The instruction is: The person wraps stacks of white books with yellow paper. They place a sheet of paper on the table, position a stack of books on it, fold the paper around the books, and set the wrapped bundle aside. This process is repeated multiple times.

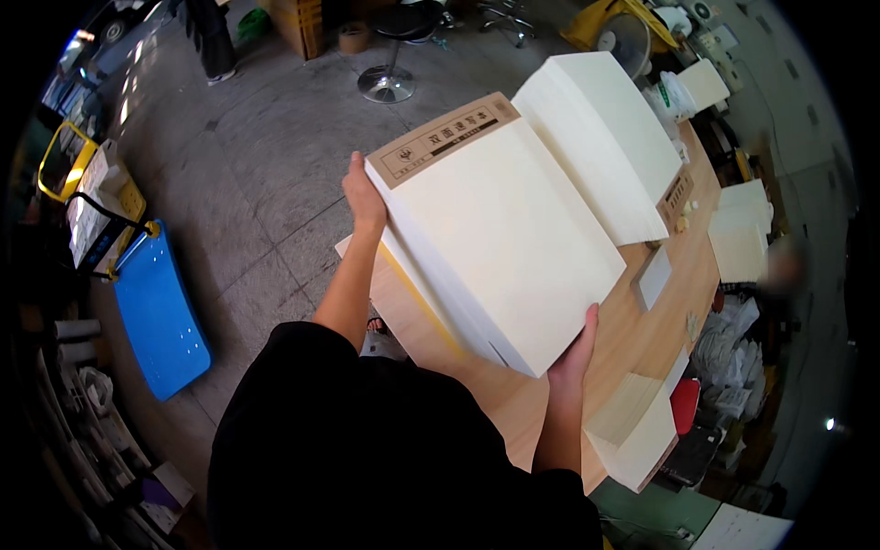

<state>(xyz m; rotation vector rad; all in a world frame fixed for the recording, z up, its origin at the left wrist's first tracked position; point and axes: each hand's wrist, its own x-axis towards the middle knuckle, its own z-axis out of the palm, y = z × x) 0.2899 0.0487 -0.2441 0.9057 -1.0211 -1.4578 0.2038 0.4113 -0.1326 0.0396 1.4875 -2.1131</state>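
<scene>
Between my two hands is a thick, squared-up stack of cream paper [513,238], with a brown printed band across its far end. My left hand [365,192] grips the stack's far left corner, its thumb up along the edge. At the near right corner my right hand [575,356] presses against the side, with some fingers hidden beneath or behind the paper. The stack sits tilted over a wooden table [513,403]; how much of it rests there I cannot tell. Right beyond it stands a second tall cream paper stack [610,137].
A smaller paper stack [632,435] lies at the table's near right, and a thin white block [653,278] lies to the right. On the floor at left is a blue platform trolley [160,312]. A stool [390,82] stands beyond the table.
</scene>
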